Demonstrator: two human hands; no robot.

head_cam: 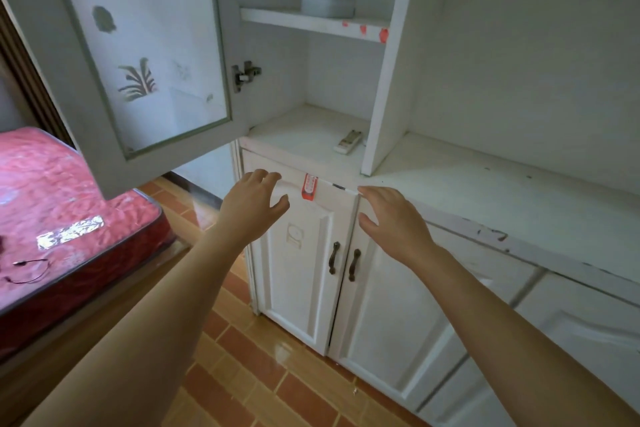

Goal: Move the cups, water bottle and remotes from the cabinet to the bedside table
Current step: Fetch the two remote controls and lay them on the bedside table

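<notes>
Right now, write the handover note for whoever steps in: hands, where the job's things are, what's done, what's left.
Left hand: open, holding nothing, raised in front of the lower cabinet door.
Right hand: open, holding nothing, beside it.
One white remote lies on the lower shelf of the open compartment, near its right wall.
No cups or water bottle are in view; a blurry whitish container sits on the upper shelf.
The bedside table is out of view, so what is done cannot be judged.
Left: at least this remote.

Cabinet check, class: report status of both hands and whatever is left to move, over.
Left hand and right hand open, holding nothing. One remote lies on the cabinet's lower shelf. Glass door open, nothing in the way.
</notes>
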